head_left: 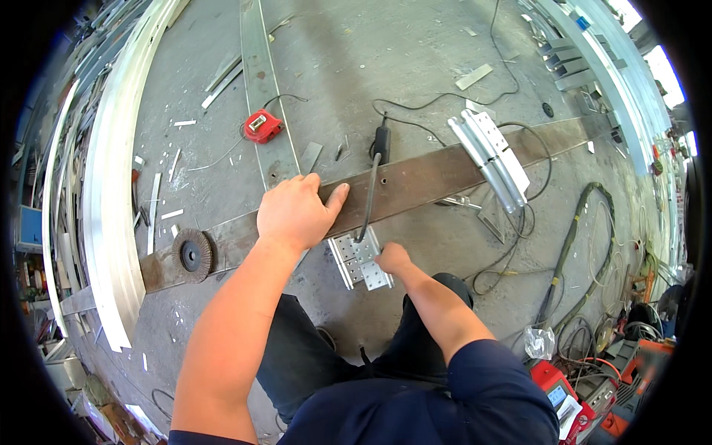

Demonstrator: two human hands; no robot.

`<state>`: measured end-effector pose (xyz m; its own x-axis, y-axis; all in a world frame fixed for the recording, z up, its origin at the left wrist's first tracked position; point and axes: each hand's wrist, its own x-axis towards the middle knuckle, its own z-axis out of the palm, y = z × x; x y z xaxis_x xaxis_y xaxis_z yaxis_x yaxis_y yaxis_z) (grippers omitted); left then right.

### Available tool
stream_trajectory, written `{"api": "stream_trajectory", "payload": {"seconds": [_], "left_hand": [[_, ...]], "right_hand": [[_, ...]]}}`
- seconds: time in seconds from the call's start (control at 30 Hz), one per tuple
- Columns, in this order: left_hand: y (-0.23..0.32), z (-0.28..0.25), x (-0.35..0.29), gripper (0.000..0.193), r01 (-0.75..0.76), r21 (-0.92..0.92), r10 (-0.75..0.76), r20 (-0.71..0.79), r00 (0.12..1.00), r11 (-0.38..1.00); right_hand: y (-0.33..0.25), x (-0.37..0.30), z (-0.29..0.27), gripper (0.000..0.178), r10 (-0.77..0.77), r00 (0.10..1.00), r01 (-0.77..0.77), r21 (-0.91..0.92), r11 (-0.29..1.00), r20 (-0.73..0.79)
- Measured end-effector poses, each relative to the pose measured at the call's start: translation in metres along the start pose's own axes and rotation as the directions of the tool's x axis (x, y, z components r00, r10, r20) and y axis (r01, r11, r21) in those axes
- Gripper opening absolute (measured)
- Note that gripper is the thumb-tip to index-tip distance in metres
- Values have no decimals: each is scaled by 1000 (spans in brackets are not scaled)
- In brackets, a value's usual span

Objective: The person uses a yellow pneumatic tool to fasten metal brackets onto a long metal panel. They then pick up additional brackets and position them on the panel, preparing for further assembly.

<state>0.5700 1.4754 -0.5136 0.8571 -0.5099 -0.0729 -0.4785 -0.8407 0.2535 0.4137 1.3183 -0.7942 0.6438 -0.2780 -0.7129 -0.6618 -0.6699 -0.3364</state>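
My left hand (pixel 295 213) lies across a long brown steel bar (pixel 423 176), its fingers curled over the far edge and its thumb pointing right. Between my knees, my right hand (pixel 394 259) pinches the right edge of a silver hinge (pixel 359 259) with rows of holes. The hinge is at the near side of the bar. A thick grey cord (pixel 368 196) curves over the bar from a black cable piece (pixel 381 141) and ends at the hinge. More silver hinges (pixel 492 159) lie stacked on the bar, farther right.
A flap disc (pixel 192 256) rests on the bar's left part. A red tape measure (pixel 262 127) sits on another flat bar (pixel 257 67) running away from me. White metal profiles (pixel 111 178) line the left. Looped cables (pixel 575 245) and a red machine (pixel 552 378) are at right.
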Motion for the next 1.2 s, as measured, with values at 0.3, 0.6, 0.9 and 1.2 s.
{"api": "stream_trajectory", "payload": {"seconds": [0.3,0.6,0.9,1.2], "left_hand": [[1,-5,-6,53,8,-8,-8,16,1000,1000],[1,-12,-9,54,26,-20,-26,10,1000,999],[-2,-7,-11,57,1,-15,-2,-51,999,1000],[-2,-4,-5,55,-21,-35,21,-1,1000,999]], "right_hand": [[23,-209,-134,51,-179,953,7,573,820,246],[-88,-180,-295,37,-236,845,195,-134,972,-480],[-91,-200,-285,42,-337,731,358,-88,930,-593],[-37,-101,-45,52,-230,921,279,-123,952,314]]}}
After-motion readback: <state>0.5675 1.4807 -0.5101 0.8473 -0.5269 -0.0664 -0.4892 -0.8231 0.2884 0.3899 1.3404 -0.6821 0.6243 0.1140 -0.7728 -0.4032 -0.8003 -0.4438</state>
